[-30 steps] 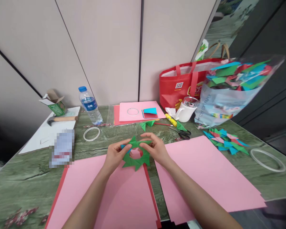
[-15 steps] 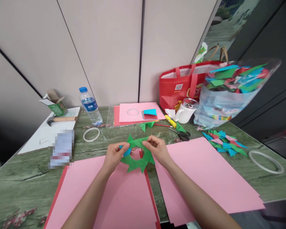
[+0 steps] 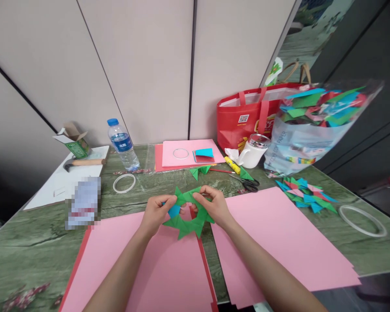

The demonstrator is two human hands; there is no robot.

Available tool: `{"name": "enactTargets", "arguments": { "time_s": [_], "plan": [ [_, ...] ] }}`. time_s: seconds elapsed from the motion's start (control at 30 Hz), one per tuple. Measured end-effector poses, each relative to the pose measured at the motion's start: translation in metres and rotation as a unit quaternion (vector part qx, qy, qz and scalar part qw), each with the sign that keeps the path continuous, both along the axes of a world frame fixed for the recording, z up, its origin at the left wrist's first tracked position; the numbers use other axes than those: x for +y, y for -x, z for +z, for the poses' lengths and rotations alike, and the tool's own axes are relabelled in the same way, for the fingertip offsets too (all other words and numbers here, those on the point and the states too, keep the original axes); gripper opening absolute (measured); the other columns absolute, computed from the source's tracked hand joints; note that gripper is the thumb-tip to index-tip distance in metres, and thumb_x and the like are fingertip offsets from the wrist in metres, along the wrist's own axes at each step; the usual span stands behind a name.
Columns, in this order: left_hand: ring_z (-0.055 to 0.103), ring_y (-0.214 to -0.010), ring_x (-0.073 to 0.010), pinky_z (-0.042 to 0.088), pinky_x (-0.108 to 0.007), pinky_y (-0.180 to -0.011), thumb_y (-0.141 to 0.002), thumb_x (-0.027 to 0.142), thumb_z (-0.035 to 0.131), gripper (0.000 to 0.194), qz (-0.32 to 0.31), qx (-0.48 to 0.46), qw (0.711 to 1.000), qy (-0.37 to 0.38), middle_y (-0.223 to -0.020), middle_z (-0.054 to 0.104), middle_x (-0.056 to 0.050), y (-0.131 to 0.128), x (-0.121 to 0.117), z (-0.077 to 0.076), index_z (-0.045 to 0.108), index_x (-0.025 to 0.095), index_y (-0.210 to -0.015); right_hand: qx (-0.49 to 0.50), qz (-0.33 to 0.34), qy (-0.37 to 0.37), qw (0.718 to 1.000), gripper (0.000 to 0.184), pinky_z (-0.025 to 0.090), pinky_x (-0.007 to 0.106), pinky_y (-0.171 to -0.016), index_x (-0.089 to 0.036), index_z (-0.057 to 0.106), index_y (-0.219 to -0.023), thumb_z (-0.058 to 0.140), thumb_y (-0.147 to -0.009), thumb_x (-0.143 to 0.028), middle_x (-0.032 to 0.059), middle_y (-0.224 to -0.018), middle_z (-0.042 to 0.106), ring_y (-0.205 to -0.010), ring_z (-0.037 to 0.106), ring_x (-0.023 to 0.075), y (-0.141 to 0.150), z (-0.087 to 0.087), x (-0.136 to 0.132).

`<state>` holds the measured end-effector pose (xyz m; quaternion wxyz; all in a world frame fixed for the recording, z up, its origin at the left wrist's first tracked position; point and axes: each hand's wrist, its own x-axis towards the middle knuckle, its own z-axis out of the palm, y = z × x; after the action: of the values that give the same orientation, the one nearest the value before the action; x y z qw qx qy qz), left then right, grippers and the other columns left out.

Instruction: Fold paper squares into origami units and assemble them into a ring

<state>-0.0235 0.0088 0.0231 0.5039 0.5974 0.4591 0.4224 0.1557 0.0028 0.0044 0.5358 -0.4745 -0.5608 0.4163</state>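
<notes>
Between my hands is a folded-paper ring (image 3: 189,225), green with one blue section and pointed tips around its outer edge. My left hand (image 3: 157,212) pinches it at the blue section on the left, thumb on top. On the upper right, my right hand (image 3: 212,203) grips the green part between thumb and fingers. Some fingertips show through the ring's round hole. The ring is held above the pink paper sheets (image 3: 162,273) on the left. Another stack of pink sheets (image 3: 279,238) lies under my right forearm.
Behind my hands lie small green folded pieces (image 3: 199,172), scissors (image 3: 248,184) and a yellow glue stick (image 3: 232,165). A white mug (image 3: 253,152), a red bag (image 3: 232,125) and a plastic bag of folded paper (image 3: 299,143) stand back right. A water bottle (image 3: 123,145) and hammer (image 3: 84,162) are left.
The paper ring has turned slightly in my hands, its lower points shifting right and a little down. Both hands keep hold of it; the things on the table stay put.
</notes>
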Motion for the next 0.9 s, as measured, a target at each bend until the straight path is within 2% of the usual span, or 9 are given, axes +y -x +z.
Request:
{"name": "enactTargets", "arguments": {
  "time_s": [0.1, 0.2, 0.3, 0.43, 0.53, 0.73, 0.9],
  "plan": [
    [0.060, -0.058, -0.0192, 0.046, -0.026, -0.054, -0.071, 0.044, 0.057, 0.035, -0.044, 0.008, 0.999, 0.015, -0.055, 0.065, -0.004, 0.0013, 0.0004, 0.0004, 0.066, 0.013, -0.057, 0.015, 0.005, 0.014, 1.000, 0.029, 0.039, 0.022, -0.047, -0.018, 0.045, -0.057, 0.061, -0.069, -0.039, -0.0040, -0.053, 0.047, -0.050, 0.048, 0.0108, -0.0010, -0.0021, 0.0002],
    [0.059, -0.059, -0.0191, 0.046, -0.027, -0.056, -0.071, 0.043, 0.057, 0.034, -0.052, -0.001, 0.998, 0.025, -0.056, 0.065, -0.004, 0.0013, 0.0003, -0.0001, 0.066, 0.013, -0.058, 0.018, 0.009, 0.019, 1.000, 0.029, 0.039, 0.021, -0.045, -0.018, 0.045, -0.056, 0.063, -0.068, -0.038, -0.0041, -0.051, 0.047, -0.049, 0.050, 0.0109, -0.0010, -0.0015, 0.0001],
    [0.058, -0.058, -0.0181, 0.046, -0.027, -0.056, -0.074, 0.042, 0.054, 0.034, -0.057, -0.034, 0.997, 0.042, -0.060, 0.065, -0.004, -0.0003, -0.0006, -0.0015, 0.068, 0.013, -0.067, 0.035, 0.016, 0.033, 0.999, 0.027, 0.043, 0.022, -0.044, -0.018, 0.047, -0.058, 0.062, -0.069, -0.039, -0.0030, -0.052, 0.051, -0.048, 0.052, 0.0116, 0.0006, 0.0019, -0.0016],
    [0.058, -0.056, -0.0167, 0.046, -0.027, -0.053, -0.077, 0.041, 0.052, 0.033, -0.070, -0.071, 0.992, 0.081, -0.065, 0.066, -0.005, -0.0027, -0.0020, -0.0043, 0.069, 0.013, -0.077, 0.075, 0.056, 0.072, 0.993, 0.023, 0.045, 0.023, -0.041, -0.017, 0.060, -0.075, 0.059, -0.071, -0.039, -0.0006, -0.055, 0.059, -0.044, 0.054, 0.0118, 0.0030, 0.0060, -0.0047],
    [0.058, -0.056, -0.0169, 0.046, -0.026, -0.052, -0.077, 0.041, 0.051, 0.034, -0.070, -0.071, 0.991, 0.090, -0.063, 0.066, -0.006, -0.0033, -0.0025, -0.0070, 0.070, 0.012, -0.079, 0.085, 0.056, 0.092, 0.991, 0.026, 0.043, 0.023, -0.038, -0.017, 0.066, -0.083, 0.062, -0.069, -0.039, -0.0008, -0.051, 0.060, -0.040, 0.053, 0.0121, 0.0031, 0.0050, -0.0051],
    [0.057, -0.060, -0.0174, 0.045, -0.027, -0.058, -0.078, 0.039, 0.051, 0.034, -0.080, -0.074, 0.990, 0.088, -0.064, 0.066, -0.008, -0.0032, -0.0027, -0.0071, 0.070, 0.010, -0.077, 0.076, 0.054, 0.071, 0.993, 0.023, 0.044, 0.024, -0.041, -0.018, 0.069, -0.081, 0.064, -0.068, -0.035, -0.0005, -0.050, 0.061, -0.041, 0.054, 0.0130, 0.0025, 0.0017, -0.0049],
    [0.058, -0.063, -0.0178, 0.045, -0.028, -0.062, -0.079, 0.038, 0.049, 0.033, -0.104, -0.040, 0.992, 0.060, -0.064, 0.066, -0.006, -0.0032, -0.0031, -0.0023, 0.070, 0.012, -0.075, 0.057, 0.074, 0.057, 0.994, 0.022, 0.045, 0.024, -0.043, -0.017, 0.069, -0.083, 0.062, -0.069, -0.034, 0.0000, -0.051, 0.062, -0.042, 0.054, 0.0128, 0.0018, 0.0033, -0.0060]
  ]
}}
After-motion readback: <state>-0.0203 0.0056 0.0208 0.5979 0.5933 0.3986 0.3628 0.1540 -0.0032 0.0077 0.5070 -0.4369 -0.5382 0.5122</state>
